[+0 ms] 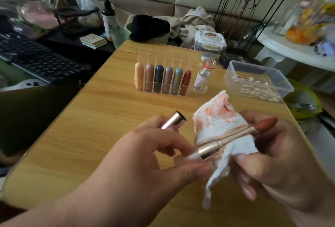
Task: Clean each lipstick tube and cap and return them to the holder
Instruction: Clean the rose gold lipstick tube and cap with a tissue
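— What are the hands doing above the near edge of the table?
— The left hand is gripping the rose-gold cap in its curled fingers, with the open end pointing up and away. Its thumb and forefinger are pinching at the base of the lipstick tube.
— And the right one?
— The right hand is clasping that tube against a white tissue smeared with red. The brown-red stick is poking out past the fingers, toward the right edge.
— What is sitting farther back?
— The clear holder is standing mid-table toward the far edge, carrying 6 lipsticks in a row. A small bottle is standing just beside its right end. A plastic box with cotton swabs in it is lying near the far right corner.
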The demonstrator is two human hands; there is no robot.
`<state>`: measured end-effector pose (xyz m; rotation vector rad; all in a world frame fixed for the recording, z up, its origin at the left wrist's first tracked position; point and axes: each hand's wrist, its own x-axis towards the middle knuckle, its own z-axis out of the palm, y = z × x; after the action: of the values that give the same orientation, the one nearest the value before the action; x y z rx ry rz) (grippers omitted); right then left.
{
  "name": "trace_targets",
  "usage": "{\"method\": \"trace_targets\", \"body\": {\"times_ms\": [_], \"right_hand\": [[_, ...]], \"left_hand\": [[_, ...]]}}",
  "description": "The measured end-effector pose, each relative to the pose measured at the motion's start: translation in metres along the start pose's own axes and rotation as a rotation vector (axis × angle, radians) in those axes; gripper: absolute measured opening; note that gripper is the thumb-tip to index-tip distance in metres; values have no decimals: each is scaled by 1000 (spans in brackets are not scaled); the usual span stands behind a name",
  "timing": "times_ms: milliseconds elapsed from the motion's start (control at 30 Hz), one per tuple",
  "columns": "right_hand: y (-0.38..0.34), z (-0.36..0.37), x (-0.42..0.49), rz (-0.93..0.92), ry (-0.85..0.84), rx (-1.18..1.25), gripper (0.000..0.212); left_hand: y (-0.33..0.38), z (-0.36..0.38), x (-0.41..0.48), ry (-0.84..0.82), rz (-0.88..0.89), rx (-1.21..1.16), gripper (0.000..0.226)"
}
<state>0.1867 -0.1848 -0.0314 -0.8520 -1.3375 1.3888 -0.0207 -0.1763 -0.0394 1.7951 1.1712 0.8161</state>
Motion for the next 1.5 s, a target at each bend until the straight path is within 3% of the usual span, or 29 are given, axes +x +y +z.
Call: {"method": "trace_targets", "body": {"times_ms": [167,333,433,500,567,767,1000,1133,1333,1500], "right_hand": [[0,1,-1,-8,4,31,3],[2,-2,0,22,54,121,3],[2,-8,-1,9,15,187,3],[0,-8,-1,14,-11,203,8],[-1,-4,-2,29,10,167,9],[-5,1,-1,41,56,118,15],[-4,3,-4,39,116,94,20],[-6,2,-2,42,130,82,23],[-6,4,-4,41,88,72,21],[-5,3,-3,61,80,58,17]], "left_hand": [[1,-2,1,23,43,134,45],[-11,0,0,131,153,143,34],[-7,-2,4,-57,108,-36,32],[-7,-3,7,-240,42,-241,42],[-9,-3,8,-302,-35,-316,50],[-12,0,6,-158,-52,-352,40],[-10,3,9,-283,-161,-440,39],[-12,3,9,-238,-156,-488,31],[-8,5,10,-269,-302,-588,53],[-9,3,11,-234,-184,-514,43]]}}
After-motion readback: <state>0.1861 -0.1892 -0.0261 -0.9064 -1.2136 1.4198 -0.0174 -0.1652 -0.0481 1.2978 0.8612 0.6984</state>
